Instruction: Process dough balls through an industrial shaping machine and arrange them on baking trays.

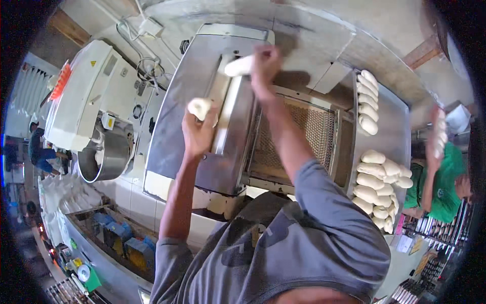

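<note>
My left hand (199, 133) is closed around a pale piece of dough (200, 107), held over the near part of a metal dough moulder (174, 137). At the far end of the same machine, my right hand (265, 65), smeared a little by motion, grips the right end of a longer dough roll (238, 66). That roll lies above the slot where a pale roller (230, 109) shows between the two hands. My right forearm crosses over a mesh conveyor belt (310, 133) to the right of the roller.
A metal table (387, 124) at the right bears a row of shaped dough rolls (368, 101) and a heap of dough pieces (374, 185). Beyond it stands a person in green (445, 182). Left are a white mixer (81, 96) with a steel bowl (104, 167) and another person (38, 147).
</note>
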`<state>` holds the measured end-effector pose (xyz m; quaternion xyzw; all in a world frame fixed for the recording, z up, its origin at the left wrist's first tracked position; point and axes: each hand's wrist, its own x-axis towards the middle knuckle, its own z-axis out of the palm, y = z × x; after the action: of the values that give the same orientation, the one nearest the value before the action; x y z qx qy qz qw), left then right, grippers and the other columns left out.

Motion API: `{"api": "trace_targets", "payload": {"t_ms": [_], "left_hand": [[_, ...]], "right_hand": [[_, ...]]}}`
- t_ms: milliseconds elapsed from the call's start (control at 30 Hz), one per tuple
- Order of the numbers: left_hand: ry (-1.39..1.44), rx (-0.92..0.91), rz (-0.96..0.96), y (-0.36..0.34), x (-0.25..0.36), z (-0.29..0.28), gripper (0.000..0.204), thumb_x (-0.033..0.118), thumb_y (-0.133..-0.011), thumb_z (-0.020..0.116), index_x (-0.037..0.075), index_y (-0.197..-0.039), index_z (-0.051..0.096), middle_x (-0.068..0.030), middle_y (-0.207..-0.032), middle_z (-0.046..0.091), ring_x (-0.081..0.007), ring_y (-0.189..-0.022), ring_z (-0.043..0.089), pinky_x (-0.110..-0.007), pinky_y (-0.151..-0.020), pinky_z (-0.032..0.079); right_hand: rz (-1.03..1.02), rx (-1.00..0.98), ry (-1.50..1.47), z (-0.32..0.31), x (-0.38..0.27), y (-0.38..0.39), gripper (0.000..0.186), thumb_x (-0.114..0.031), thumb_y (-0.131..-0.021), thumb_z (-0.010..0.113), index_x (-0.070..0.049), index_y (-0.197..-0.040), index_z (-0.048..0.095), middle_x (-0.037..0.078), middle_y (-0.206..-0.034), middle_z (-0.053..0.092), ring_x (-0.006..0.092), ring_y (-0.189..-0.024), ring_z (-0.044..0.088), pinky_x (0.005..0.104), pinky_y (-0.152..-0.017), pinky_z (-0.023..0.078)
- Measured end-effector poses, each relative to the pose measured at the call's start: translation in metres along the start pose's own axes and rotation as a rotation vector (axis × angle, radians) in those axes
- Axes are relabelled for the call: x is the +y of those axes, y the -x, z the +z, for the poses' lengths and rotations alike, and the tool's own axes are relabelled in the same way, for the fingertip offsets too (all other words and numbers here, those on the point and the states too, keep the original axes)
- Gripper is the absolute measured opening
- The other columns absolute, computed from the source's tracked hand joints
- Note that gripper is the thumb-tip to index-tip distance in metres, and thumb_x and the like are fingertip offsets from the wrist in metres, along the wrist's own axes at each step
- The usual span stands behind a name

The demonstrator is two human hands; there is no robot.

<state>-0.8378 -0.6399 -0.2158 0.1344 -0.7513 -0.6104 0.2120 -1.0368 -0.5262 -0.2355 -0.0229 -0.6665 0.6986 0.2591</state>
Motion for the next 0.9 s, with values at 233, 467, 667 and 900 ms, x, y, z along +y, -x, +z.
{"api": "trace_targets", "payload": {"t_ms": [233, 467, 667, 900], "left_hand": [[-0.478, -0.019, 0.154, -0.029, -0.029, -0.028, 0.058, 0.010, -0.076, 0.072, 0.011, -0.129, 0.048, -0.0082, -0.108, 0.064, -0.0192, -0.091, 0.062, -0.030, -0.077, 0.051], [-0.208, 0.139, 0.145, 0.002, 0.022, -0.054, 0.028, 0.024, -0.095, 0.054, 0.013, -0.121, 0.053, -0.0063, -0.104, 0.066, -0.0194, -0.095, 0.062, -0.030, -0.079, 0.051], [-0.209, 0.021, 0.049, 0.058, 0.012, 0.030, 0.013, 0.018, -0.093, 0.053, 0.010, -0.100, 0.061, -0.0039, -0.088, 0.064, -0.0130, -0.078, 0.057, -0.028, -0.070, 0.045], [-0.124, -0.676, -0.014, 0.138, 0.086, 0.237, 0.025, 0.021, -0.084, 0.068, 0.007, -0.104, 0.063, -0.0093, -0.101, 0.063, -0.0204, -0.092, 0.061, -0.032, -0.083, 0.049]], "right_hand": [[-0.086, -0.466, -0.159, -0.020, 0.050, 0.012, 0.025, -0.012, -0.083, 0.065, 0.000, -0.103, 0.055, 0.013, -0.099, 0.061, 0.0189, -0.080, 0.059, 0.0340, -0.069, 0.051], [-0.108, -0.045, 1.138, -0.353, -0.004, -0.017, 0.023, -0.031, -0.087, 0.059, -0.011, -0.091, 0.069, 0.008, -0.092, 0.068, 0.0179, -0.086, 0.062, 0.0268, -0.074, 0.049], [0.169, 0.241, 1.651, -0.515, 0.020, -0.020, 0.038, -0.036, -0.091, 0.047, -0.006, -0.111, 0.057, 0.020, -0.107, 0.052, 0.0370, -0.099, 0.048, 0.0469, -0.081, 0.041], [0.349, -0.201, 1.259, -0.487, -0.005, -0.014, 0.033, -0.029, -0.088, 0.058, -0.005, -0.111, 0.060, 0.014, -0.093, 0.058, 0.0232, -0.076, 0.056, 0.0336, -0.060, 0.048]]}}
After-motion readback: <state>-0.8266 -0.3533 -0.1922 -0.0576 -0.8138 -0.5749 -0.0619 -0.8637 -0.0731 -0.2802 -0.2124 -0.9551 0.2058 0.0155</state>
